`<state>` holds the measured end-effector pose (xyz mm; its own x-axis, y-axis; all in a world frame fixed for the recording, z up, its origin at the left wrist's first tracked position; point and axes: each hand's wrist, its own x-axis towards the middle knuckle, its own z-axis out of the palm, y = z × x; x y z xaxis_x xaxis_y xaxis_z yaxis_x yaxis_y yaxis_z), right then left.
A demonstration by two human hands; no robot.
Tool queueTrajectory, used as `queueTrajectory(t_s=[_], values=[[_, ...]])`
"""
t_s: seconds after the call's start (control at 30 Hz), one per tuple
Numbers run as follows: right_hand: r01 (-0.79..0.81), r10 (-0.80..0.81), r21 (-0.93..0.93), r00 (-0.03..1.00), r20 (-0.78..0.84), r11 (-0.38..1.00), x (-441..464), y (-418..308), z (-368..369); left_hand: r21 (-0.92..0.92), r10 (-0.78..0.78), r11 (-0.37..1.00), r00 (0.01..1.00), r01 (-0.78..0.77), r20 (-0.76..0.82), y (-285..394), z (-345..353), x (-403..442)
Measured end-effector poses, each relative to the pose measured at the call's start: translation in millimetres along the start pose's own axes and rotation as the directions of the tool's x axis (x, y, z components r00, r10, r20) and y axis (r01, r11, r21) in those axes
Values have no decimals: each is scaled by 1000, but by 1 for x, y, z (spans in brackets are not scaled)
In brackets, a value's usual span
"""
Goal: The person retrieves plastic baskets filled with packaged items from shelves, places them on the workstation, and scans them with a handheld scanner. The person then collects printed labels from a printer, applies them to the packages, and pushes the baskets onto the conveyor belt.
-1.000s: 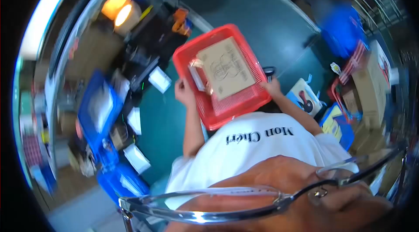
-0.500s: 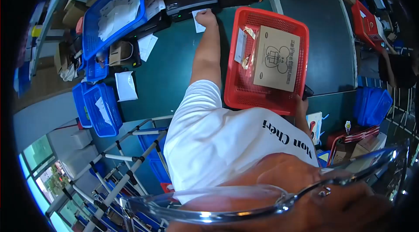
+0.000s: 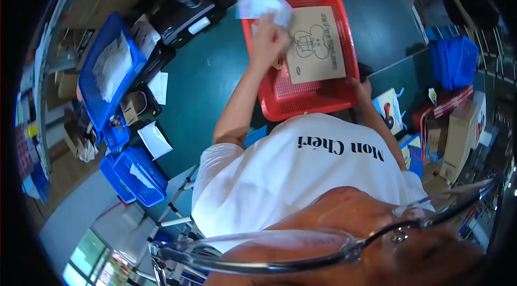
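Observation:
My left hand (image 3: 271,43), blurred by motion, pinches a white paper slip (image 3: 264,7) over the left side of a red plastic basket (image 3: 301,107). Inside that basket lies a flat brown cardboard box (image 3: 316,46) printed with a black line drawing and lettering. Something shiny lies beside the box, partly covered by my left hand. At the basket's right near corner my right hand (image 3: 362,91) is closed, its fingers partly hidden. A small black object (image 3: 365,70) shows just beyond it; whether the hand grips this or the rim is unclear.
Left of the green table (image 3: 207,86) stand a black printer (image 3: 186,14), a blue basket of papers (image 3: 112,68), a white packet (image 3: 155,140) and stacked blue baskets (image 3: 137,175). On the right are blue bins (image 3: 455,60) and cardboard boxes (image 3: 460,140). Another person's arm (image 3: 460,6) shows at upper right.
My left hand has moved right from the printer to above the red basket, bringing the paper slip along. My right hand stays at the basket's corner. The camera view has turned.

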<state>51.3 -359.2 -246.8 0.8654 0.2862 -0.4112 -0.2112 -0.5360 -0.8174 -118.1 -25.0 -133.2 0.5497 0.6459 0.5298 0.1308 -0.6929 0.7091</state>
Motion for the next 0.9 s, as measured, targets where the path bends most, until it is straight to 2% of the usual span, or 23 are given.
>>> queueTrajectory(t_s=[0.03, 0.07, 0.1, 0.13, 0.17, 0.2, 0.23, 0.27, 0.3, 0.33, 0.37, 0.4, 0.43, 0.47, 0.5, 0.57, 0.63, 0.7, 0.77, 0.83, 0.9], values=[[39, -41, -50, 998, -48, 998, 19, 31, 4, 92, -13, 994, 808, -51, 589, -5, 32, -3], [52, -58, -68, 995, -81, 996, 15, 35, 0, -18, 33, 999, 361, -45, 932, 0, 44, -4], [64, -74, -87, 991, -115, 994, 10, 37, -4, -32, 51, 998, 346, -61, 937, -1, 56, -12], [-98, 90, 68, 989, 116, 993, -9, 3, -10, -234, 256, 967, 378, -105, 890, -7, 68, -24], [-284, 204, 184, 910, 361, 941, -27, -23, -13, -426, 448, 893, 395, -149, 802, -9, 77, -29], [-456, 364, 160, 840, 402, 876, -34, -27, -16, -229, 311, 947, 464, -225, 830, -10, 83, -21], [-482, 362, 285, 849, 385, 828, -36, 1, -11, -251, 344, 934, 444, -254, 828, -7, 89, -25], [-480, 344, 421, 867, 360, 770, -34, 29, -7, -2, 232, 924, 557, -382, 798, -8, 98, -35], [-330, 289, 478, 944, 159, 814, -72, -23, 0, 253, 164, 849, 687, -464, 708, -2, 107, -35], [-319, 313, 408, 946, 83, 855, -71, -16, 1, 77, 281, 837, 546, -542, 789, 16, 101, -37], [-258, 233, 630, 964, 124, 732, -89, -37, 4, -100, 387, 799, 379, -593, 841, 36, 91, -48], [-278, 250, 628, 959, 136, 727, -88, -23, 5, -273, 344, 898, 163, -346, 925, 48, 88, -58], [-343, 263, 660, 939, 222, 668, -65, 27, 9, -511, 569, 746, 9, -427, 822, 55, 86, -61], [-373, 309, 717, 924, 227, 589, -77, 2, 7, -493, 510, 792, -54, -360, 859, 77, 70, -60], [-428, 312, 809, 895, 318, 402, -79, -9, 4, -503, 544, 755, -26, -419, 838, 82, 64, -60], [-388, 158, 861, 922, 355, 328, -69, -23, -6, -441, 499, 831, 104, -338, 860, 109, 40, -29], [-258, -97, 917, 949, 300, 305, -22, -14, -6, -380, 471, 871, 316, -310, 823, 115, 19, -9], [-246, 113, 962, 966, 234, 115, -32, -98, -21, -283, 356, 933, 443, -223, 823, 115, -6, -6], [-119, -100, 986, 986, 131, 118, 55, -58, -4, -199, 202, 978, 505, -60, 839, 99, -20, -26], [43, 23, 979, 999, -49, 198, 74, -92, 2, -59, 15, 996, 535, 65, 845, 80, -30, -69], [-78, -11, 909, 996, 90, 409, 63, -101, 7, 1, -99, 984, 539, 179, 836, 63, -37, -125]])
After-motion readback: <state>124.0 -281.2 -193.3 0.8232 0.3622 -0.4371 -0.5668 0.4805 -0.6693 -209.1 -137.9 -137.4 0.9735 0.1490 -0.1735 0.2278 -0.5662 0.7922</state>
